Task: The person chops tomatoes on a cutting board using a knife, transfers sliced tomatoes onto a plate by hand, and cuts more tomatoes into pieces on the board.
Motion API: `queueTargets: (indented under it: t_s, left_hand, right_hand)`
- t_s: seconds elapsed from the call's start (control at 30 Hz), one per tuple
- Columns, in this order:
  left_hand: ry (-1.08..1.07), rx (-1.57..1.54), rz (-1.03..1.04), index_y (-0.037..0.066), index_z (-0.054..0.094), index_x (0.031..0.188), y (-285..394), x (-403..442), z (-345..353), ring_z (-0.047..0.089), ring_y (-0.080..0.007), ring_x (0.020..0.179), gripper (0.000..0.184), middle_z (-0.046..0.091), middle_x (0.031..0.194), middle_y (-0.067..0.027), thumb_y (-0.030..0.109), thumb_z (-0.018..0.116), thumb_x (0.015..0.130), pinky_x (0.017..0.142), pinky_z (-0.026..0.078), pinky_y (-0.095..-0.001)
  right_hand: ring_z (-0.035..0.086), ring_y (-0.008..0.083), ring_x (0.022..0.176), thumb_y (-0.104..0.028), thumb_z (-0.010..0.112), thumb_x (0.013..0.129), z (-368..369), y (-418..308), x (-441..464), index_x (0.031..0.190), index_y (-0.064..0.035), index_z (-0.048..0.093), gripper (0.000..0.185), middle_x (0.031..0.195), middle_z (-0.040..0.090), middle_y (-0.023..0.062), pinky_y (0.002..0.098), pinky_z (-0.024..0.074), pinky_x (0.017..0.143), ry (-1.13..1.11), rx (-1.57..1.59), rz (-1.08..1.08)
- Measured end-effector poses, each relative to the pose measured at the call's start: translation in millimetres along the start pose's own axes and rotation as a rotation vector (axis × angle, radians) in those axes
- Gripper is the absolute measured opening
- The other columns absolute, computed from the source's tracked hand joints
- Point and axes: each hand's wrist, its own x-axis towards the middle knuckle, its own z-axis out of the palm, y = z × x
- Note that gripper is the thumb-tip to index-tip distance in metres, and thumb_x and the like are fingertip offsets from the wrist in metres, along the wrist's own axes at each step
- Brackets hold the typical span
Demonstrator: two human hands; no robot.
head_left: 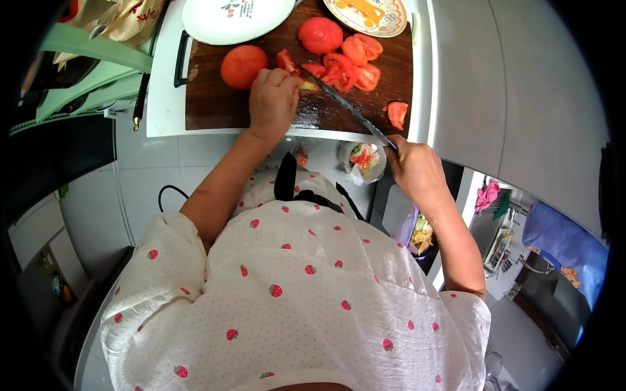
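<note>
My right hand (417,171) is closed around the handle of a kitchen knife (349,107), its blade slanting up and left across the dark wooden cutting board (222,107). The blade's tip end lies by a cut tomato piece (285,61). Curled fingers of my left hand (272,101) press on tomato at the board's near middle; the part under the fingertips is hidden. Left of that hand rests a whole peeled tomato (244,67), and another tomato (320,35) sits farther back. Several tomato slices (340,72) lie right of the blade. One chunk (397,115) is near the right edge.
A white plate (215,23) and a patterned plate (385,14) overlap the board's far side. Below the counter edge stands a bin (375,171) with scraps. At the left is a green rack (98,53); grey cabinet panels (466,78) flank the right.
</note>
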Motion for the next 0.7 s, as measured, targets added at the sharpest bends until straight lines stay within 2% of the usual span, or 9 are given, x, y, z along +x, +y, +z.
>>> queueTargets:
  t_s: [0.33,0.43,0.47,0.57,0.6,0.7]
  left_hand:
    - [-0.052,0.03,0.0,0.008,0.064,0.081,3.3,2.9,3.0,0.053,-0.0263,0.08,0.013,0.057,0.083,-0.0055,0.003,0.069,0.069,0.073,0.045,-0.0365]
    - [-0.043,0.045,-0.006,0.008,0.064,0.08,3.7,0.9,4.5,0.053,-0.026,0.082,0.013,0.058,0.084,-0.0048,0.004,0.069,0.069,0.075,0.045,-0.0367]
    - [-0.045,0.05,0.005,0.009,0.064,0.082,3.2,0.5,5.0,0.052,-0.0253,0.082,0.014,0.057,0.083,-0.004,0.005,0.069,0.069,0.075,0.044,-0.0368]
    - [-0.063,0.053,0.019,0.011,0.064,0.086,1.2,-5.1,-2.6,0.051,-0.0247,0.083,0.018,0.056,0.083,-0.003,0.007,0.068,0.068,0.074,0.043,-0.0371]
    - [-0.066,0.033,0.012,0.011,0.063,0.087,2.4,-5.0,-5.3,0.051,-0.0253,0.084,0.02,0.056,0.084,-0.0035,0.007,0.068,0.068,0.075,0.043,-0.0373]
    - [-0.088,-0.049,0.032,0.01,0.061,0.09,10.6,2.4,-4.8,0.051,-0.0271,0.085,0.023,0.056,0.086,-0.0051,0.006,0.068,0.068,0.077,0.043,-0.0384]
  right_hand:
    - [0.061,0.0401,0.068,-0.012,0.061,0.084,20.9,3.3,13.8,0.102,-0.0032,0.063,0.02,0.069,0.061,0.0239,0.0461,0.0494,0.062,-0.069,-0.178,0.026]
    - [0.061,0.0405,0.07,-0.012,0.06,0.085,50.7,15.9,11.8,0.102,-0.0032,0.063,0.019,0.072,0.061,0.0249,0.0463,0.05,0.064,-0.021,-0.035,0.106]
    - [0.061,0.0417,0.073,-0.012,0.06,0.086,57.1,14.1,8.5,0.099,0.0001,0.062,0.018,0.073,0.06,0.0258,0.044,0.05,0.064,0.001,0.036,0.124]
    - [0.059,0.043,0.072,-0.013,0.06,0.087,61.5,26.2,10.3,0.096,0.0031,0.061,0.018,0.074,0.059,0.0265,0.0409,0.049,0.064,0.047,0.309,0.113]
    - [0.057,0.0426,0.067,-0.014,0.061,0.088,65.3,28.4,9.3,0.093,0.005,0.06,0.02,0.072,0.057,0.0266,0.0391,0.0471,0.061,0.058,0.34,0.121]
    - [0.059,0.0425,0.07,-0.015,0.062,0.084,63.7,25.6,4.5,0.092,0.0006,0.063,0.017,0.071,0.059,0.0255,0.046,0.048,0.064,0.051,0.335,0.11]
